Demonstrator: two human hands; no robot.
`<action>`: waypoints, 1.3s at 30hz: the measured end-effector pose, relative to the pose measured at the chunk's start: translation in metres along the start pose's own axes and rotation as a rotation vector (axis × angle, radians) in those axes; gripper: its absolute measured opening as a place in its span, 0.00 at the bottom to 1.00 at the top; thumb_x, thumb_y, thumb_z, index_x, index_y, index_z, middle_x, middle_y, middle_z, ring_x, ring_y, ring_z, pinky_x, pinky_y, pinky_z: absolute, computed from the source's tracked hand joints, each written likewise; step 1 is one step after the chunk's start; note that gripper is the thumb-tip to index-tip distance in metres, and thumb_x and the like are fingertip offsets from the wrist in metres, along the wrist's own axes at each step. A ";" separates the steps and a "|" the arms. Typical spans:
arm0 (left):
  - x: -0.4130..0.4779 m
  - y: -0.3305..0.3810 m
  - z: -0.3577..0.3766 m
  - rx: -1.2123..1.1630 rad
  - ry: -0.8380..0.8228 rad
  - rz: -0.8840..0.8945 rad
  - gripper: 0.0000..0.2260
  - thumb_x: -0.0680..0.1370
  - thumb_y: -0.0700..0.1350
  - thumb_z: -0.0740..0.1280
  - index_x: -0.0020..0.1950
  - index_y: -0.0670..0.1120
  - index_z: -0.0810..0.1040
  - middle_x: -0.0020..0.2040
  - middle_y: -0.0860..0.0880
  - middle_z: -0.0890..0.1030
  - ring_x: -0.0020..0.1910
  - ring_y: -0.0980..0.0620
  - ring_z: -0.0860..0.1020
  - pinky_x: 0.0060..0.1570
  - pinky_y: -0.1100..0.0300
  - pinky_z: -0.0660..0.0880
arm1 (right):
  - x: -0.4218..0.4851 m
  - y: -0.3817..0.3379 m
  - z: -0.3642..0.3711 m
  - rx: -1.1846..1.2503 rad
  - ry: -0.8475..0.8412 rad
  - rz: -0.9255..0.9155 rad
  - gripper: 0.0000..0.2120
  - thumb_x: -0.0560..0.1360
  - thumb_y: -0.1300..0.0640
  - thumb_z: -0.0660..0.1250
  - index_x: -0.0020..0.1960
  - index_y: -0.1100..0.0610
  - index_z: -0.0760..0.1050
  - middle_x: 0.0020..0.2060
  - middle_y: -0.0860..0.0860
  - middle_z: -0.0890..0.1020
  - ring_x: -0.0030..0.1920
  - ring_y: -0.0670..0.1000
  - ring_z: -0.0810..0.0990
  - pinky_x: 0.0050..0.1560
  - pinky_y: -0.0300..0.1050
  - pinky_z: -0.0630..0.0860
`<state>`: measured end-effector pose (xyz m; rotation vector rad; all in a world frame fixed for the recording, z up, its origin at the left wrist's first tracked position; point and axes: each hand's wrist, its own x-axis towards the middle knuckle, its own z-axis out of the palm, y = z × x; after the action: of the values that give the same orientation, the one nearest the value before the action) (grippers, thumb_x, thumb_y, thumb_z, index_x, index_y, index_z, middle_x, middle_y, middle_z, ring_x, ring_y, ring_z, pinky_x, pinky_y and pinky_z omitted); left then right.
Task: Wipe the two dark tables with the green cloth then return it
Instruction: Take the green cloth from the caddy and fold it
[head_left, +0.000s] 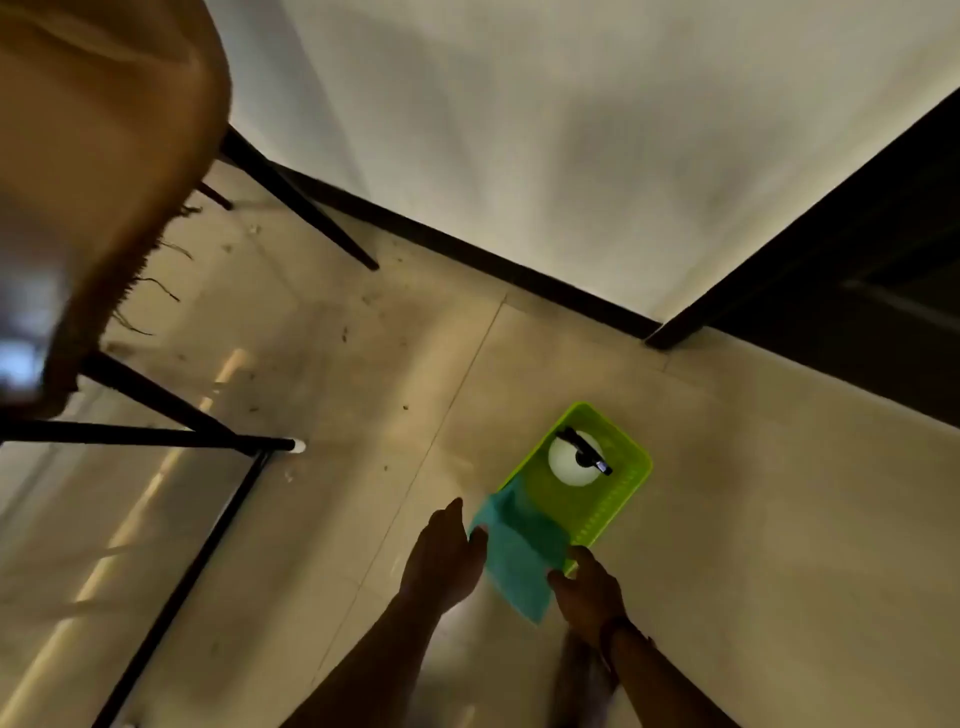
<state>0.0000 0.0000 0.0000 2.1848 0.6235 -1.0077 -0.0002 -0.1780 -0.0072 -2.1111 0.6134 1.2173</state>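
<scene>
Our left hand (445, 552) touches the green cloth's (519, 564) left edge (grip we cannot tell) while our right hand (588, 590) pinches its right edge. The cloth lies between them, running toward twelve o'clock, with its far end draped over the basket (623, 512) on the floor.

Home-type rm, tiled floor (753, 545), tan chair (104, 135), white wall (519, 130)

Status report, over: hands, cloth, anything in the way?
Left hand, right hand both holding green cloth. Cloth lies over near end of green basket. Spray bottle stands in far end.
</scene>
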 end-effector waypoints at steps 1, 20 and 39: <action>0.014 -0.002 0.006 0.005 0.006 -0.004 0.27 0.82 0.53 0.56 0.78 0.44 0.56 0.74 0.43 0.67 0.73 0.45 0.65 0.71 0.53 0.62 | 0.014 0.006 0.007 0.044 0.002 0.028 0.23 0.76 0.55 0.64 0.69 0.57 0.66 0.65 0.56 0.73 0.65 0.57 0.71 0.59 0.43 0.68; 0.055 0.017 0.008 -0.322 -0.168 -0.237 0.26 0.61 0.45 0.57 0.56 0.43 0.81 0.53 0.41 0.80 0.49 0.43 0.79 0.44 0.54 0.77 | 0.050 0.025 0.033 0.728 0.193 0.380 0.30 0.59 0.60 0.69 0.61 0.55 0.69 0.51 0.61 0.80 0.43 0.60 0.81 0.41 0.55 0.80; -0.174 0.109 -0.138 -1.036 0.031 -0.260 0.16 0.56 0.40 0.59 0.41 0.38 0.75 0.39 0.44 0.77 0.41 0.46 0.72 0.42 0.54 0.66 | -0.191 -0.089 -0.136 0.855 0.037 -0.061 0.15 0.69 0.72 0.57 0.47 0.61 0.79 0.41 0.58 0.80 0.40 0.57 0.77 0.38 0.47 0.74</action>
<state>0.0336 -0.0008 0.2452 1.2184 1.1460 -0.5495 0.0493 -0.1958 0.2384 -1.4096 0.8821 0.6880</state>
